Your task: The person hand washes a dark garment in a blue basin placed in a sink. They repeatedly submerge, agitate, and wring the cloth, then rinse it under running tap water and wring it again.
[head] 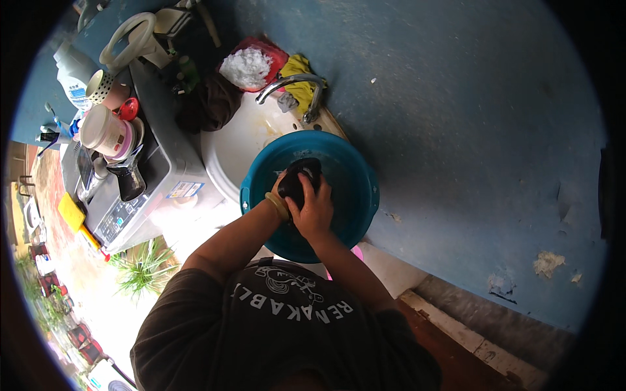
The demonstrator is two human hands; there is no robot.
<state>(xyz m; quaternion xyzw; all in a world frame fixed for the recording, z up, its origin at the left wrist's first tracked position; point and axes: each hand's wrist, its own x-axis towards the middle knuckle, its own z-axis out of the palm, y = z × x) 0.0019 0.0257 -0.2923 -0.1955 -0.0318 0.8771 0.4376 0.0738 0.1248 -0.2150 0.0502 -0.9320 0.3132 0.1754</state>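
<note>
A black item (299, 180), with a wet sheen, is held over the inside of a teal plastic basin (363, 195). Whether it is a shoe or a bunched cloth I cannot tell. My left hand (277, 187) grips it from the left and below, most of its fingers hidden behind it. A pale yellow bangle (277, 206) circles that wrist. From the right, my right hand (314, 210) presses on it with thumb and fingers spread over its surface. The basin rests on the front of a white washbasin (220, 151).
Behind the basin rises a chrome faucet (320, 90), beside a yellow cloth (301, 93) and a red tray (279, 56) with white fluffy material. Dark fabric (217, 105) lies at the washbasin's left. A washing machine (164, 161) bears tubs and bottles. A blue wall (464, 146) bounds the right.
</note>
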